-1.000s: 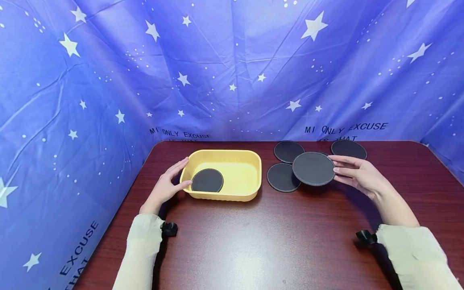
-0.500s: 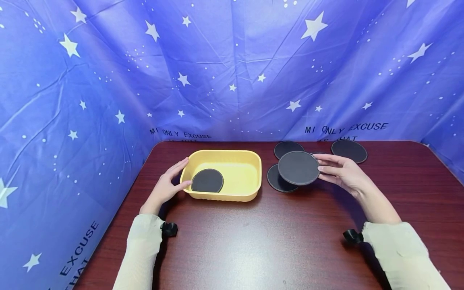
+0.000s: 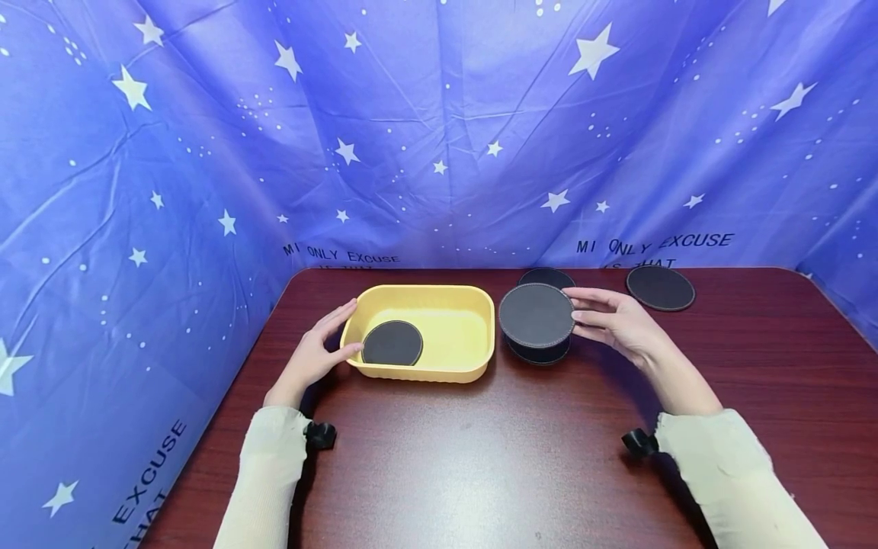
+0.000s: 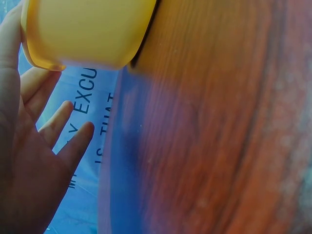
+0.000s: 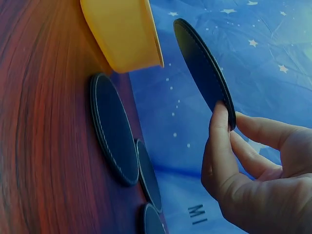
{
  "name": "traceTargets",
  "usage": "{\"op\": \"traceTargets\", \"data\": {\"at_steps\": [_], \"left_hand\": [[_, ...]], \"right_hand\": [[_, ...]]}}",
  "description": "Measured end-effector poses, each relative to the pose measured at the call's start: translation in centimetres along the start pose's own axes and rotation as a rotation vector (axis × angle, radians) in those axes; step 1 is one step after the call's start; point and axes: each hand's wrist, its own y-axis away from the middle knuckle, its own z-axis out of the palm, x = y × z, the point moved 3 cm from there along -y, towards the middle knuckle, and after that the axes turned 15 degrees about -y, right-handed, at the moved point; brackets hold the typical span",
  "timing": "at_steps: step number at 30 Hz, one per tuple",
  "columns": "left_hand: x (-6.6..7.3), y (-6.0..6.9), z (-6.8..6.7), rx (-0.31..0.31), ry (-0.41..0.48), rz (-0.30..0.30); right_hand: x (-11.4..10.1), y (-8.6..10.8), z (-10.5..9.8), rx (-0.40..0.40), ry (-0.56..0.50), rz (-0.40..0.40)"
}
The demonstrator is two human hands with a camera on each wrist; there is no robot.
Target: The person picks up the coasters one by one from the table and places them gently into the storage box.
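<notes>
Above the table my right hand (image 3: 613, 324) pinches a round black coaster (image 3: 536, 315) by its right edge, between thumb and fingers. In the right wrist view the held coaster (image 5: 202, 68) is tilted and clear of the table. Directly below it lies another black coaster (image 3: 538, 354), mostly covered in the head view. A yellow rectangular box (image 3: 473, 373) stands to the left, with one black coaster (image 3: 392, 343) lying inside at its left end. My left hand (image 3: 317, 351) holds the box's left end, thumb at the front rim and fingers along the back corner.
Behind the held coaster a black coaster (image 3: 549, 275) is partly hidden. Another coaster (image 3: 661, 287) lies at the table's back right. The dark red wooden table (image 3: 439, 457) ends at a blue star-printed curtain (image 3: 439, 114).
My right hand has carried the held coaster leftward, toward the yellow box, over the coasters on the table. The left hand and the box have stayed put.
</notes>
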Motion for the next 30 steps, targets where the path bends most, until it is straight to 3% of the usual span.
{"op": "traceTargets", "data": {"at_steps": [30], "left_hand": [[0.2,0.0,-0.2,-0.003,0.000,0.004]], "right_hand": [[3.0,-3.1,4.9,0.083,0.106,0.043]]}}
